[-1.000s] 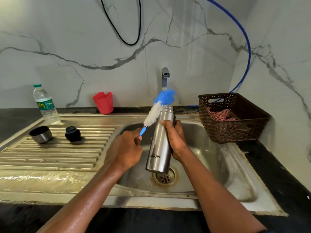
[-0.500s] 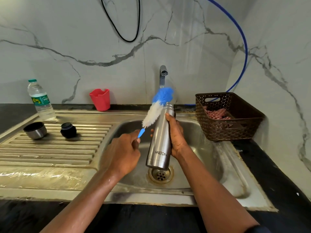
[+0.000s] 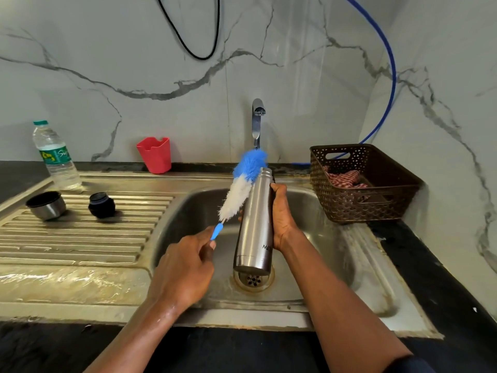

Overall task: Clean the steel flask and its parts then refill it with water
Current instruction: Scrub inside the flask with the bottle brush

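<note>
Right hand (image 3: 282, 216) grips steel flask (image 3: 254, 219), lettered apparently "MIL"; left hand (image 3: 185, 267) holds brush (image 3: 236, 195).

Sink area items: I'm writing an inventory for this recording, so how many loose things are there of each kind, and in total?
Flask pieces: 3 (flask body, steel cap, black stopper)
Brushes: 1 (bottle brush)
Bottles: 1 (plastic water bottle)
Cups: 1 (red cup)
Baskets: 1 (brown basket)
Cloths: 1 (checked cloth)
Total: 8
</note>
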